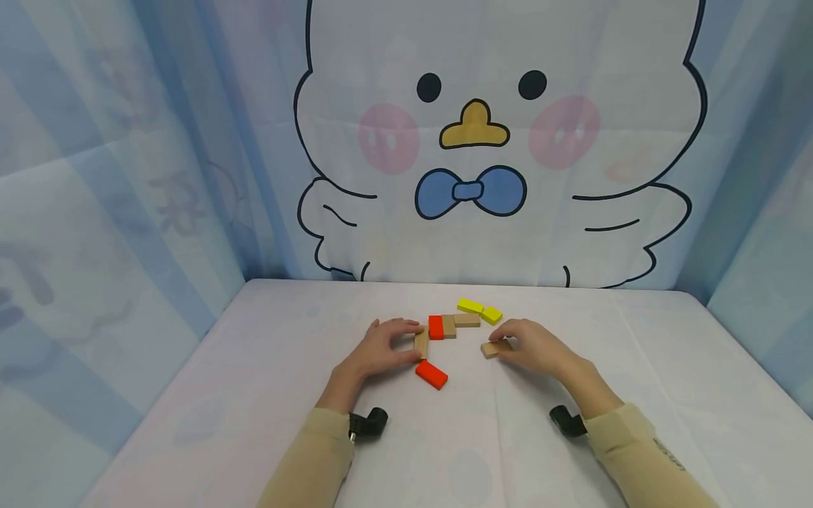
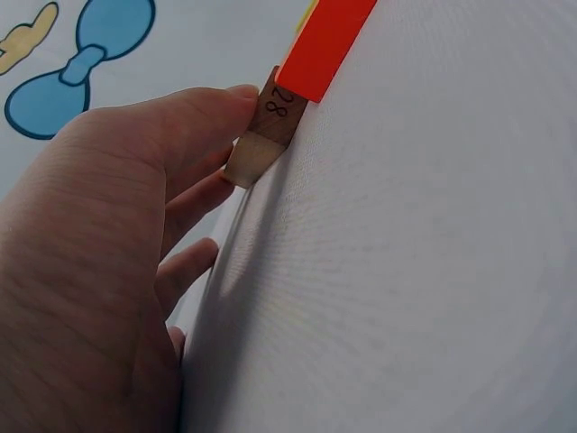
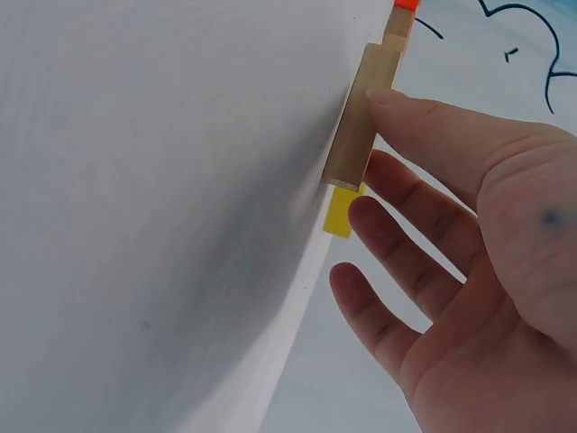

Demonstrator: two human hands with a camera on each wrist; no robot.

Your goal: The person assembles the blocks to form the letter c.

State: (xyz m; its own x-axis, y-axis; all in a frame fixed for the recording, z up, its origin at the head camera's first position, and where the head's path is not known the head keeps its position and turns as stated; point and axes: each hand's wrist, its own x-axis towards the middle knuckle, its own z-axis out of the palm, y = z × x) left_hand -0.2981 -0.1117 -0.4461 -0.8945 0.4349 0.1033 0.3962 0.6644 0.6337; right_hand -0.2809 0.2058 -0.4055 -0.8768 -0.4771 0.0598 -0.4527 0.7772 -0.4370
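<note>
On the table, my left hand (image 1: 384, 347) holds a plain wooden block (image 1: 421, 343) by its ends, between thumb and fingers. In the left wrist view that block (image 2: 278, 113) bears the dark number 28. My right hand (image 1: 535, 346) pinches another wooden block (image 1: 492, 348), seen long and bare in the right wrist view. A red block (image 1: 431, 375) lies slanted just below the left hand's block. Past that hand's fingertips, a second red block (image 1: 435, 327) touches an upright wooden block (image 1: 449, 326), and a flat wooden block (image 1: 467, 320) adjoins it on the right.
Two yellow blocks, one longer (image 1: 471, 305) and one shorter (image 1: 492, 315), lie behind the row. A pale cloth covers the table (image 1: 254, 437). Behind its far edge hangs a curtain (image 1: 470, 240) printed with a cartoon bird, and more curtain hangs at both sides.
</note>
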